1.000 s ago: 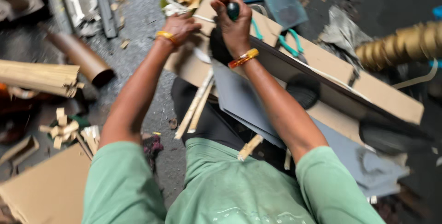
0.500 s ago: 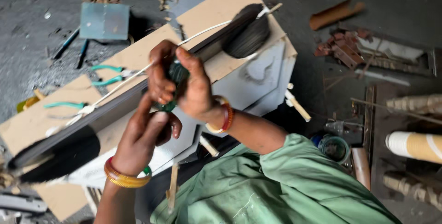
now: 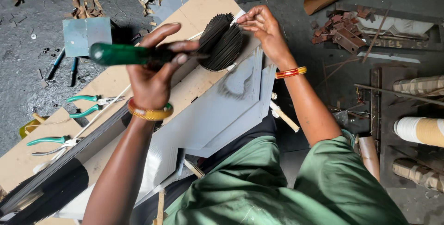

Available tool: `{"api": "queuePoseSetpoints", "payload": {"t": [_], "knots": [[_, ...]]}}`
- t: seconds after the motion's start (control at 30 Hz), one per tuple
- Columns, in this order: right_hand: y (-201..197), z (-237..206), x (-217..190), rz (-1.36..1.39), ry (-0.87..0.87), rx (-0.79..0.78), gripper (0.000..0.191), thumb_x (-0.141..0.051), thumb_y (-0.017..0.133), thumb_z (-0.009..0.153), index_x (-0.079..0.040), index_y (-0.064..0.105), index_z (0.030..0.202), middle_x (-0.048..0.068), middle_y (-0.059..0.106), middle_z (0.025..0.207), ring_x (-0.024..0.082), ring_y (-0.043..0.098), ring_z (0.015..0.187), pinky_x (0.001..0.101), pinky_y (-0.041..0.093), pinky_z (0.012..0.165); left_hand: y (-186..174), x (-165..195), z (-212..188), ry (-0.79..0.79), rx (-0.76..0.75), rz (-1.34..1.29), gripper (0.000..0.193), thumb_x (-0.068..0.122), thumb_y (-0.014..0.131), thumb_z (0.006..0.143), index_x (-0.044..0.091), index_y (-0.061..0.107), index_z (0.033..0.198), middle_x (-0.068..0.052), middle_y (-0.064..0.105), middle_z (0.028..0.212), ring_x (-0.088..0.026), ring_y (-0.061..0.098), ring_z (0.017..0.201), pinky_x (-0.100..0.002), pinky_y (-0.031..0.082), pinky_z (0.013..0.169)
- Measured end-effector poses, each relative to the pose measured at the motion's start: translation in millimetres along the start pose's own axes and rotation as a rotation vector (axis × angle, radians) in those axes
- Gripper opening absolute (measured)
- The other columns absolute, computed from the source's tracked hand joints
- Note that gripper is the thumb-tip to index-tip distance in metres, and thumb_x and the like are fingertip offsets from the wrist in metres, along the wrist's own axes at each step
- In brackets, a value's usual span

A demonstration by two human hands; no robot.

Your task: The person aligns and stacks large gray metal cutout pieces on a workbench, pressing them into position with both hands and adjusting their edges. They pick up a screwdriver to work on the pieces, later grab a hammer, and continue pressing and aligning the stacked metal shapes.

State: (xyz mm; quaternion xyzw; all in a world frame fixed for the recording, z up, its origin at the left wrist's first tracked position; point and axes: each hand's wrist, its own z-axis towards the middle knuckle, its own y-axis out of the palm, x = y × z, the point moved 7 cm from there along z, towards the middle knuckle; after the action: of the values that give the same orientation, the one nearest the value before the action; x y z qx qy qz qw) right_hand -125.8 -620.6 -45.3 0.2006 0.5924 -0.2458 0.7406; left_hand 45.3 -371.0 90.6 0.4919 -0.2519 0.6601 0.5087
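I see one long board (image 3: pixel 203 10) carrying one dark fanned stack of thin strips (image 3: pixel 224 42). My right hand (image 3: pixel 263 26) pinches its upper edge; my left hand (image 3: pixel 152 74) has its fingers (image 3: pixel 162 33) wrapped round one green-handled tool (image 3: pixel 122 54). Two teal pliers (image 3: pixel 85 104) lie left.

Board across the lap, tools to the left, scrap to the right

On the board (image 3: pixel 210 3) lie sheets (image 3: pixel 217 109) and a stack of plates (image 3: pixel 224 42); the right hand (image 3: pixel 263 24) touches the stack, the left hand (image 3: pixel 152 74) holds a screwdriver (image 3: pixel 122 54) beside it. Pliers (image 3: pixel 85 104) lie left; a roll (image 3: pixel 418 130) lies right.
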Motion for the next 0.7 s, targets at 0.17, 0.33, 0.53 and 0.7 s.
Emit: {"api": "queuePoseSetpoints", "payload": {"t": [0.17, 0.33, 0.53, 0.7], "knots": [[7, 4, 6, 0.115, -0.032, -0.034, 0.057, 0.022, 0.032, 0.076, -0.009, 0.045, 0.123, 0.01, 0.062, 0.129, 0.02, 0.061, 0.131, 0.0371, 0.046, 0.119, 11, -42, 40, 0.028, 0.029, -0.055, 0.039, -0.02, 0.062, 0.099, -0.005, 0.059, 0.134, -0.013, 0.066, 0.134, -0.03, 0.073, 0.123, -0.038, 0.062, 0.106], [11, 3, 1, 0.068, -0.006, -0.046, 0.061, 0.022, 0.032, 0.071, -0.01, 0.045, 0.122, 0.007, 0.057, 0.131, 0.018, 0.055, 0.135, 0.0355, 0.043, 0.118, 22, -66, 66, 0.038, 0.03, -0.019, 0.036, -0.019, 0.063, 0.1, -0.004, 0.059, 0.133, -0.013, 0.07, 0.128, -0.026, 0.074, 0.123, -0.036, 0.061, 0.107], [13, 5, -4, 0.059, 0.012, -0.019, 0.061, 0.021, 0.032, 0.072, -0.01, 0.047, 0.122, 0.007, 0.06, 0.134, 0.018, 0.058, 0.134, 0.0326, 0.042, 0.114, 33, -85, 84, 0.035, 0.049, -0.1, 0.035, -0.016, 0.065, 0.1, -0.002, 0.061, 0.131, -0.011, 0.071, 0.126, -0.022, 0.074, 0.119, -0.035, 0.06, 0.107], [11, 1, -8, 0.123, 0.007, 0.016, 0.059, 0.017, 0.034, 0.075, -0.008, 0.048, 0.126, 0.01, 0.067, 0.138, 0.02, 0.06, 0.134, 0.0318, 0.044, 0.112, 40, -99, 89, 0.029, 0.058, -0.096, 0.034, -0.013, 0.067, 0.101, -0.001, 0.062, 0.132, -0.012, 0.074, 0.117, -0.02, 0.074, 0.116, -0.034, 0.063, 0.099]]}}
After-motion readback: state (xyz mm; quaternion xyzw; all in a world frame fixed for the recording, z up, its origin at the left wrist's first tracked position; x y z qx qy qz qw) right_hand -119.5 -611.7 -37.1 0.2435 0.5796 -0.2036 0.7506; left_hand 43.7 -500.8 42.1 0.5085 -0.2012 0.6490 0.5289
